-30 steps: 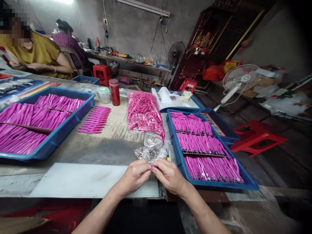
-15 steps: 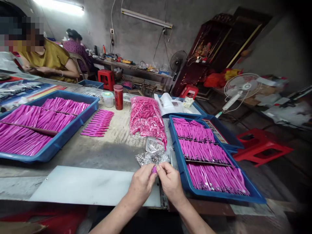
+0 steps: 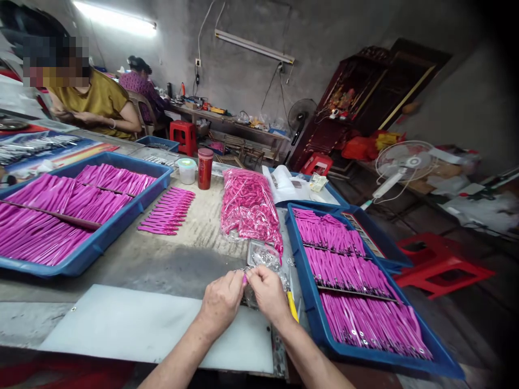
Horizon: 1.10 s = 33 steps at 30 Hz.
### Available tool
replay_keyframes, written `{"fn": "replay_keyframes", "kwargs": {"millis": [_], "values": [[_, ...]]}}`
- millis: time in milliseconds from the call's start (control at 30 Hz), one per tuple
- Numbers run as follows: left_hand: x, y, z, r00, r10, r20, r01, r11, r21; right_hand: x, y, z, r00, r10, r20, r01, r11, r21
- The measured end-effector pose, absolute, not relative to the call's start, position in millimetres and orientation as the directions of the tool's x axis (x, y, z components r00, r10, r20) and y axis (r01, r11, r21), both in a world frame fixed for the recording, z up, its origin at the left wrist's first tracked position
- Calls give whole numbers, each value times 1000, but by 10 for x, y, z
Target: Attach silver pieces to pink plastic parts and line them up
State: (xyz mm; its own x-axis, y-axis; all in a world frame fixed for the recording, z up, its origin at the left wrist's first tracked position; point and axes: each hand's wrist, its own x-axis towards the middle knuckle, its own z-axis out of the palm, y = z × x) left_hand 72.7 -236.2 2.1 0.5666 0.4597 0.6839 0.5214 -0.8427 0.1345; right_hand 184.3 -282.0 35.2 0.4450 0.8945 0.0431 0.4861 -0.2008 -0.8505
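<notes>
My left hand (image 3: pixel 222 300) and my right hand (image 3: pixel 266 292) meet fingertip to fingertip above the far edge of a white board (image 3: pixel 162 327). Pinched between them is a small magenta piece (image 3: pixel 245 279), mostly covered by the fingers. Just beyond the hands lies a clear plastic bag (image 3: pixel 265 256) on a small tray, partly hidden by my right hand. A yellow-handled tool (image 3: pixel 292 307) rests beside my right wrist. Farther back sits a clear bag full of pink pieces (image 3: pixel 249 205). To its left, a row of magenta strips (image 3: pixel 168 209) lies on the table.
Blue trays of magenta strips stand left (image 3: pixel 95 249) and right (image 3: pixel 314 310). A red jar (image 3: pixel 205 170) and a lidded tub (image 3: pixel 187 172) stand at the back. A person in a mustard top (image 3: pixel 106 100) sits far left. Red stools (image 3: pixel 441 265) stand on the floor.
Both hands have shifted slightly left with the magenta piece between them. The yellow-handled tool has come into sight by my right wrist. The whole view has tilted a little.
</notes>
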Motion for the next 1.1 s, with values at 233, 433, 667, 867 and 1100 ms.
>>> {"fn": "replay_keyframes", "kwargs": {"millis": [233, 433, 667, 867, 1100], "values": [[668, -2192, -180, 510, 542, 668, 568, -796, 212, 2069, -1959, 481, 284, 956, 77, 908, -242, -343], [664, -2180, -227, 514, 585, 627, 572, -779, 257, 2094, -1343, 214, 248, 969, -10, 938, -242, -249], [678, -2180, -245, 520, 598, 610, 560, -778, 285, 2033, -1149, 70, 244, 970, -8, 952, -241, -189], [668, -2180, -246, 522, 605, 600, 565, -773, 288, 2074, -1198, 139, 215, 975, -58, 956, -223, -192], [667, -2182, -233, 535, 601, 594, 551, -781, 295, 2212, -1569, 368, 209, 978, 20, 927, -191, -323]]}}
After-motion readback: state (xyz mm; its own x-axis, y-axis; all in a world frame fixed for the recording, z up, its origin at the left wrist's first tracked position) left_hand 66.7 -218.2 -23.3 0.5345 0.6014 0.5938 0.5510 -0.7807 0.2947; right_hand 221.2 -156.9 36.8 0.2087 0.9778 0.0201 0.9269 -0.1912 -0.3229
